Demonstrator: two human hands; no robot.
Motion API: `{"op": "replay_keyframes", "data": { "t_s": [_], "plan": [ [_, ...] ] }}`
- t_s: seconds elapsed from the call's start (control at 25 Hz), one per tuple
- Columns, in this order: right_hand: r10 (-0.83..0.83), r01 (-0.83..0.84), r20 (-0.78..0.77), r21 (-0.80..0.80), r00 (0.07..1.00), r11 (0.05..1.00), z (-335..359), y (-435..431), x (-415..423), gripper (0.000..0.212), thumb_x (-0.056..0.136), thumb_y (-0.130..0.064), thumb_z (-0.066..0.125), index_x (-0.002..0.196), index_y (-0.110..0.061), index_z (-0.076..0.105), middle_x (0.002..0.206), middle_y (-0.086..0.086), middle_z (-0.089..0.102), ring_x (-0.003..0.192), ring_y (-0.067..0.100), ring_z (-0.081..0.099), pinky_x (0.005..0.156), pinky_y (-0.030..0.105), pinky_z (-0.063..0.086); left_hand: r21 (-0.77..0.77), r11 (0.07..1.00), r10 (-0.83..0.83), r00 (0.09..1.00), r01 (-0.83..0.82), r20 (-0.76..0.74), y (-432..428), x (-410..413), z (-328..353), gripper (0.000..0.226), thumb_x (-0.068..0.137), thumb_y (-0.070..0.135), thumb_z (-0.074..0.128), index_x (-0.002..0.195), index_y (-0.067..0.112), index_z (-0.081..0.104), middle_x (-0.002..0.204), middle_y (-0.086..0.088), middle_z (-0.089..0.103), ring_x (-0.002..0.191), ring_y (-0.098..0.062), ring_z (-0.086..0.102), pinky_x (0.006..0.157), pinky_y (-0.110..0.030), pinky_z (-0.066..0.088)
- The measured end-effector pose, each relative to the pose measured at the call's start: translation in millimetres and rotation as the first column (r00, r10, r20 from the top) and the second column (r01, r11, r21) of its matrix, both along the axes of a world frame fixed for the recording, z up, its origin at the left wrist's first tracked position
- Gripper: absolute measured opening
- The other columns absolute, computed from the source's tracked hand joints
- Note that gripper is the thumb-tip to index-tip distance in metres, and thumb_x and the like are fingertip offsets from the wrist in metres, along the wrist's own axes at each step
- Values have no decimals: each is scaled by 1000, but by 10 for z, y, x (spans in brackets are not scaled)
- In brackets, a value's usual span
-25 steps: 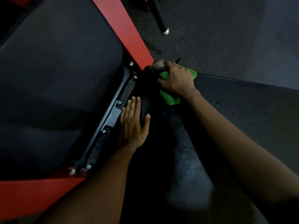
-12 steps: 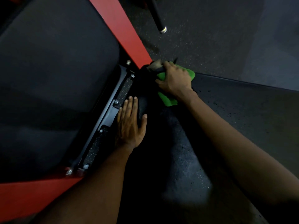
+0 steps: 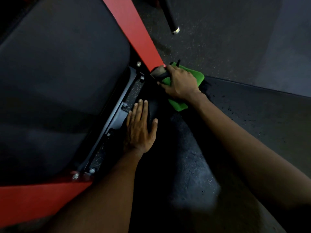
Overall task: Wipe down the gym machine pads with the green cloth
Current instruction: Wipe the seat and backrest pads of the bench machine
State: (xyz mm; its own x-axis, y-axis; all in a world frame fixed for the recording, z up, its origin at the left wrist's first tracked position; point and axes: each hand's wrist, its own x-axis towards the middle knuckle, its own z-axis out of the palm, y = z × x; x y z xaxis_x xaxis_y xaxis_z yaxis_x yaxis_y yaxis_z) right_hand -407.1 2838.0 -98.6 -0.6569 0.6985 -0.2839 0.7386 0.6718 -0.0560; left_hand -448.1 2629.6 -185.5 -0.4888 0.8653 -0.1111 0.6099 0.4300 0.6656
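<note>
matt vinyl pad, green cloth

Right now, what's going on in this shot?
A person is cleaning a gym machine. Their right hand grips the green cloth against the far end of a narrow dark pad, beside the red frame bar. Their left hand lies flat on the same pad, fingers straight, next to the black bracket. Neither hand is touching the big seat pad to the left.

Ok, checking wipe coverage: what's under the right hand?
The green cloth, edges showing beside the right hand, at the far end of the dark pad. Its middle and the pad beneath are covered.
</note>
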Motion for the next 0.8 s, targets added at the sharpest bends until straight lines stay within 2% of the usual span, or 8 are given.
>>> {"op": "replay_keyframes", "data": {
  "t_s": [0.16,0.36,0.56,0.68,0.8],
  "plan": [
    [67,-66,-52,30,996,997,13,-57,171,61,92,-56,56,134,-12,53,128,11,62,114,34,59,93,42,46,-2,1000,1,1000,-1,-17,-1,0,-14,70,100,52,25,159,14,23,166,-7,20,154,-20,16,125,-42,15],
    [186,-182,49,-78,981,980,-165,-35,-361,61,90,-62,53,129,-15,54,126,11,62,115,34,59,94,40,44,5,1000,-3,1000,3,-6,-2,3,-12,70,100,52,26,159,14,24,166,-8,21,154,-20,17,125,-41,15],
    [57,-54,53,-55,997,997,40,-108,-32,56,89,-40,63,136,-13,49,131,12,59,116,36,58,91,43,46,6,1000,5,1000,-5,-10,2,2,-15,70,100,52,25,159,13,24,166,-8,21,154,-20,16,125,-43,15],
    [-22,22,7,13,1000,1000,171,-256,403,62,86,-39,64,140,-12,48,132,12,59,118,37,57,92,45,46,9,1000,0,1000,0,-19,-7,2,-24,70,101,51,26,159,12,25,166,-9,21,154,-20,17,124,-44,18],
    [-99,102,-48,77,994,992,114,-306,340,61,85,-41,61,136,-10,52,127,14,62,117,37,57,97,43,45,8,1000,1,1000,0,-28,-6,9,-25,70,100,50,26,159,11,25,166,-9,21,154,-21,17,124,-44,17]
  ]
}}
